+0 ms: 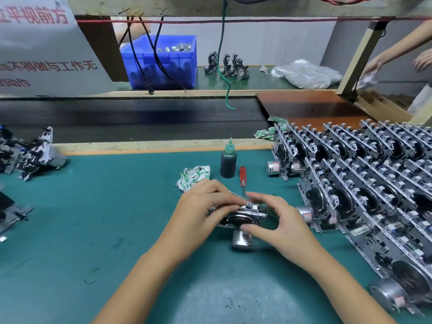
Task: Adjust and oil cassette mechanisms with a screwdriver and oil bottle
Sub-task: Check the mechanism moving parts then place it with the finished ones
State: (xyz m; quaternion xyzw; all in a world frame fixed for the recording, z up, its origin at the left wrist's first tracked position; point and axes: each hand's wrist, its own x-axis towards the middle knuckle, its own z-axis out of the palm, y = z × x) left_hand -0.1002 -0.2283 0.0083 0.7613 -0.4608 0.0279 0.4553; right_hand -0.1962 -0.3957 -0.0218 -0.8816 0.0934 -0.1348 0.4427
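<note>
A cassette mechanism with a silver motor at its near end lies on the green mat in the middle. My left hand grips its left side, fingers curled over the top. My right hand curves round its right side, thumb under the front edge and fingers arched above the top. A red-handled screwdriver lies on the mat just behind the mechanism. The dark oil bottle with a green needle cap stands upright to its left.
Rows of cassette mechanisms stand packed along the right. A crumpled patterned rag lies behind my left hand. More mechanisms sit far left. A dark conveyor belt runs behind the mat. Another person's hands work at the far right.
</note>
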